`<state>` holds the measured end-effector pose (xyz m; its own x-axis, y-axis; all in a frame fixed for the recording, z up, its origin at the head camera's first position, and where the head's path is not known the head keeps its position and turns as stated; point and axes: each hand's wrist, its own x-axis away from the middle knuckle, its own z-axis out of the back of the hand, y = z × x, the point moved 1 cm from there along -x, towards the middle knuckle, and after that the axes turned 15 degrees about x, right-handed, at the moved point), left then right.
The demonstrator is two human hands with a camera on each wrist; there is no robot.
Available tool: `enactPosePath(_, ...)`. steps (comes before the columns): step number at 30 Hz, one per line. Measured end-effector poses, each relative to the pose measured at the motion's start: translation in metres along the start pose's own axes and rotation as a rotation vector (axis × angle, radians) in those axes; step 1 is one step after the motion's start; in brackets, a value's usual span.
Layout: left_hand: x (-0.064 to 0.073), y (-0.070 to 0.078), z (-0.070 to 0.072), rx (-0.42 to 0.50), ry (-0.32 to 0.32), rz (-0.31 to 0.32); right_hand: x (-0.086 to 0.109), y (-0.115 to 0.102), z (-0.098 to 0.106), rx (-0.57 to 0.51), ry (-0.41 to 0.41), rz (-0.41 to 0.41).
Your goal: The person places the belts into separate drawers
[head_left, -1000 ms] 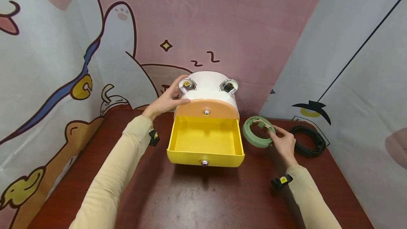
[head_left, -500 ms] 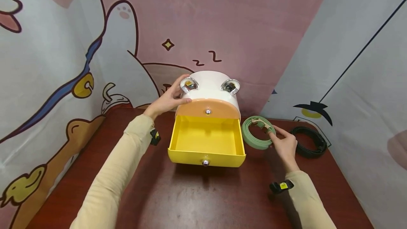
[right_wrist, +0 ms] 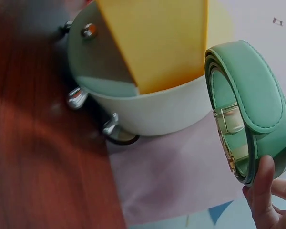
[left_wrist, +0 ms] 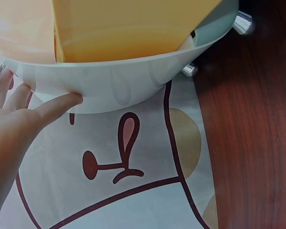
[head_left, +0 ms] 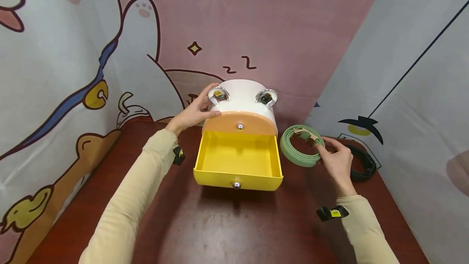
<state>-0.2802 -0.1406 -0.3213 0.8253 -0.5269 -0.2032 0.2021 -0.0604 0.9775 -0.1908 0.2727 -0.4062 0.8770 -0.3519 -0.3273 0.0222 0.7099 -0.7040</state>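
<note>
A rolled green belt (head_left: 300,159) with a gold buckle (right_wrist: 231,119) is pinched by my right hand (head_left: 338,163) at its right side, thumb toward me. The roll is tilted beside a small white drawer box (head_left: 242,93) with chrome, eye-like rings. My left hand (head_left: 192,113) rests on the box's left side, its straight thumb on the white wall near the orange upper drawer front (head_left: 223,123), its other fingers behind the left ring. The yellow lower drawer (head_left: 214,178) is pulled out and holds nothing.
A coiled black belt (head_left: 368,168) lies at the right, partly hidden by my right hand. The box stands on a dark red wooden table (head_left: 220,231). A printed cartoon cloth (head_left: 293,31) rises close behind and at both sides.
My right hand has raised the green belt a little and shifted right with it, now covering part of the black belt. My left hand stays on the box, and the drawer has stayed out.
</note>
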Motion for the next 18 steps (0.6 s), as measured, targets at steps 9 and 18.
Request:
enactPosePath(9,0.001,0.001,0.000,0.002,0.005,0.007,0.004,-0.021,0.011,-0.040,-0.009,0.042)
enactPosePath(18,-0.011,-0.022,0.012,-0.034,0.007,-0.055,0.013,-0.041,0.015,-0.073,-0.049,0.111)
